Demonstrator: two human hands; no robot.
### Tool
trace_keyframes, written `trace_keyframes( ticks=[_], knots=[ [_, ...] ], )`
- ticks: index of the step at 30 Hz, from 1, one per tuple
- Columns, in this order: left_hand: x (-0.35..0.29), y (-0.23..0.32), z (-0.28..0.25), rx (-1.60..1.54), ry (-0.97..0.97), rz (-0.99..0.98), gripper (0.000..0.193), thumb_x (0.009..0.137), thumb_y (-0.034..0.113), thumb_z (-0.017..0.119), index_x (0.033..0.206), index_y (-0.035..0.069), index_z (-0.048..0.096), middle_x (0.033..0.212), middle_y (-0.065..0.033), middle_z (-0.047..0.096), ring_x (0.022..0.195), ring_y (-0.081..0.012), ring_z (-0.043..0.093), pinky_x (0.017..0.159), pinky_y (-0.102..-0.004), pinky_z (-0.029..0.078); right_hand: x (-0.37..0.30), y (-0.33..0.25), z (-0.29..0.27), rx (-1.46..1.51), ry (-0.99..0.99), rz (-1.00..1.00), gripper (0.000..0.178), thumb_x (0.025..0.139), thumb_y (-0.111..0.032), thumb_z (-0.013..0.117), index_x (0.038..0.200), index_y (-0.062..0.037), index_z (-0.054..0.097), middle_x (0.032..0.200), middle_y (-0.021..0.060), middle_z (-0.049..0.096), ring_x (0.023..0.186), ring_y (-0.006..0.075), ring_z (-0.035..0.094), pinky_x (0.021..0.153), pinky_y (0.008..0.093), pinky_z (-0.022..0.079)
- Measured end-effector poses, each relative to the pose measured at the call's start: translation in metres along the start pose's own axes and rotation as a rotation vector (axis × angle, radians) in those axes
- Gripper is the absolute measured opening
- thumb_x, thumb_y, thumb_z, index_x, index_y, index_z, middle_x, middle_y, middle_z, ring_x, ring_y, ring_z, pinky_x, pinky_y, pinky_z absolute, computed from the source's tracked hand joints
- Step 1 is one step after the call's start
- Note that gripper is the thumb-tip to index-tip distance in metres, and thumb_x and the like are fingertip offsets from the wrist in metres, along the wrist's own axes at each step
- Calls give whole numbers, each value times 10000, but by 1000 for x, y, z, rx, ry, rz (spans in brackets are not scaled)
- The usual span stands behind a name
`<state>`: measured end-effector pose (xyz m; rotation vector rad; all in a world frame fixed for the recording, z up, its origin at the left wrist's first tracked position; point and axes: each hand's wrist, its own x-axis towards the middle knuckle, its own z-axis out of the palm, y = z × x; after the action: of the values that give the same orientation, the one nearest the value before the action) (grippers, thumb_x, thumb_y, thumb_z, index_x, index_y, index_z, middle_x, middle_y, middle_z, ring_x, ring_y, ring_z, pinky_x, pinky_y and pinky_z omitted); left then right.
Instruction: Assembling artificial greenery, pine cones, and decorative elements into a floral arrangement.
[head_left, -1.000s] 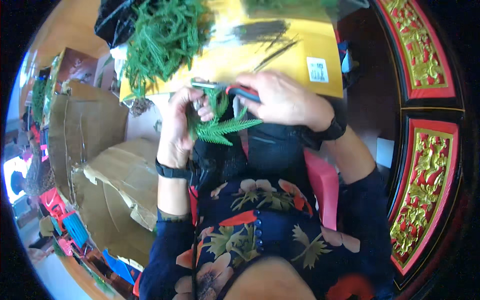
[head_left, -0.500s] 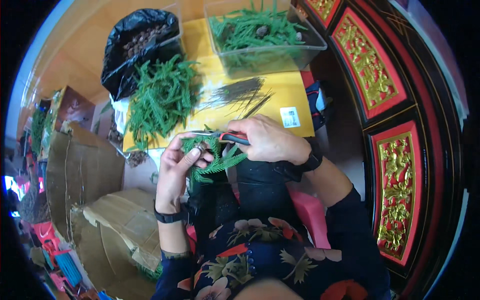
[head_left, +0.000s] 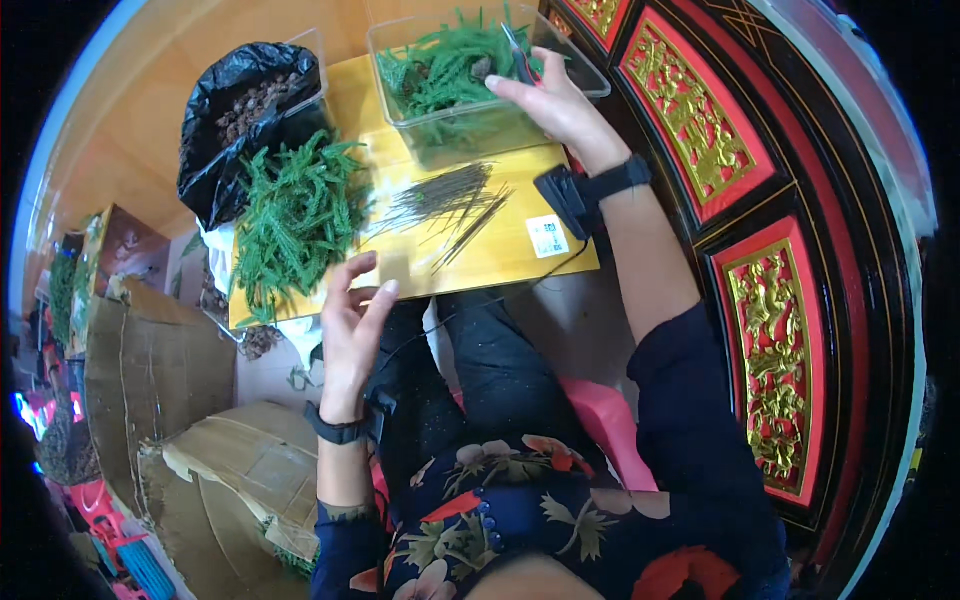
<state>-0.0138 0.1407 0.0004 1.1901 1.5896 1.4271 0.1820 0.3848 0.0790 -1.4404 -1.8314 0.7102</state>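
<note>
My right hand (head_left: 565, 112) reaches over the clear plastic bin (head_left: 470, 135) at the back of the table, closed round pliers (head_left: 522, 66) with red and black handles. The pliers' jaws point up and away. Under the thumb's tip, among green sprigs (head_left: 425, 80) in the bin, sits a brown pine cone (head_left: 482, 68); whether the thumb touches it I cannot tell. My left hand (head_left: 350, 325) hovers at the table's near edge, empty, with fingers apart and slightly curled. A heap of green sprigs (head_left: 295, 210) lies just beyond it.
Thin dark wires (head_left: 440, 200) and a white label (head_left: 547, 236) lie on the yellow tabletop (head_left: 400, 265). A black bag (head_left: 205, 120) of small brown cones stands at the back left. Cardboard boxes (head_left: 160, 360) are at my left, a carved red and gold panel (head_left: 780, 370) at my right.
My right hand has gone from near my left hand out to the bin, still with the pliers. The green sprig with a cone has left my left hand, which has opened. The view has shifted.
</note>
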Motion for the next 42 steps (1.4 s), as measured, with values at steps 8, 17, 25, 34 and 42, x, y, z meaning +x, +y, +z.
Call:
trace_keyframes(
  ticks=[8, 17, 25, 34, 42],
  knots=[
    [31, -9, 34, 730, -230, 220, 236, 749, 138, 651, 945, 11, 616, 855, -172, 625, 684, -295, 620, 617, -359, 488, -102, 75, 27, 166, -77, -94, 699, 712, -450, 711, 1213, -20, 482, 954, 128, 595, 804, 226, 574, 755, 338, 447],
    [61, -21, 85, 1127, -201, 379, 87, 762, 117, 577, 804, 42, 580, 810, -169, 618, 682, -332, 627, 594, -413, 501, -131, 86, 53, -420, 54, -14, 608, 667, -388, 746, 1133, -53, 547, 987, 172, 527, 965, 327, 504, 792, 409, 445],
    [68, -34, 76, 1212, -130, 415, 25, 790, 73, 527, 776, 61, 544, 766, -153, 615, 652, -315, 630, 553, -400, 499, -132, 89, 63, -497, 101, -80, 629, 636, -418, 756, 1094, -37, 554, 986, 137, 498, 989, 316, 460, 765, 457, 428],
    [68, -21, 63, 1155, -65, 332, 64, 809, 118, 542, 783, 59, 545, 669, -165, 622, 648, -325, 631, 561, -428, 486, -137, 89, 61, -505, 106, -129, 642, 638, -444, 748, 1098, -39, 555, 1003, 127, 493, 1003, 305, 449, 777, 471, 388],
    [67, -25, 53, 1118, -13, 271, 102, 810, 153, 555, 809, 57, 588, 666, -160, 633, 628, -334, 628, 565, -426, 485, -139, 87, 59, -491, 91, -139, 668, 642, -457, 741, 1123, -35, 549, 1025, 128, 492, 1023, 305, 441, 796, 463, 367]
  ],
)
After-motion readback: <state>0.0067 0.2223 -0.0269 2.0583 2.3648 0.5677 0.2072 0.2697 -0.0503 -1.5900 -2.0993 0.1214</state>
